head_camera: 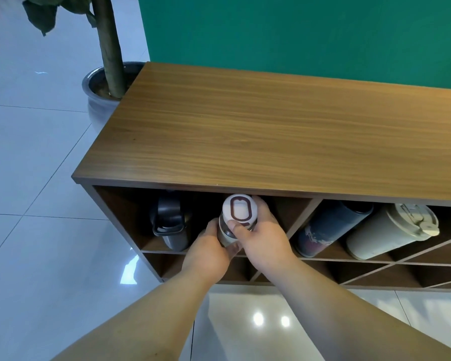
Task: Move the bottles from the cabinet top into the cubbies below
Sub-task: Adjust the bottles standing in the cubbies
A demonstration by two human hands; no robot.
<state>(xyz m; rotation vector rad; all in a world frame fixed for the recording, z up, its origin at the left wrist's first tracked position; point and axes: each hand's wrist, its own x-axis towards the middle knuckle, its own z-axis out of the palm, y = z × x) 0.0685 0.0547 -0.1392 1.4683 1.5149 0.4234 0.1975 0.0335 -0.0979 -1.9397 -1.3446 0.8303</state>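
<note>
Hands on the bottle, both of them, seen from the head camera looking down at the front of the wooden cabinet (245,131). The left hand (206,254) wraps the lower body of the white-capped bottle (236,220), fingers curled round its left side. The right hand (261,238) clamps it from the right, thumb laid across the front just under the cap, fingers reaching round behind near the cabinet's top edge. So the grip is firm on both sides, each hand closed on that one bottle.

The bottle itself stands about upright at the mouth of the upper-left cubby (120,217), its white lid with the dark oval ring facing the camera. Whether its base is touching the cubby floor is hidden by the hands.

Beside it in the same cubby, to the left, a dark grey bottle (171,225) with a carrying handle stands near the back. Past the slanted divider, in the next cubby to the right, a dark blue bottle (326,230) leans with its top tilted to the right, and just beside it a cream tumbler (385,235) leans the same way, lid up and to the right.

A potted plant (107,82) stands on the tiled floor at the cabinet's far left corner, against the green wall (297,29).
</note>
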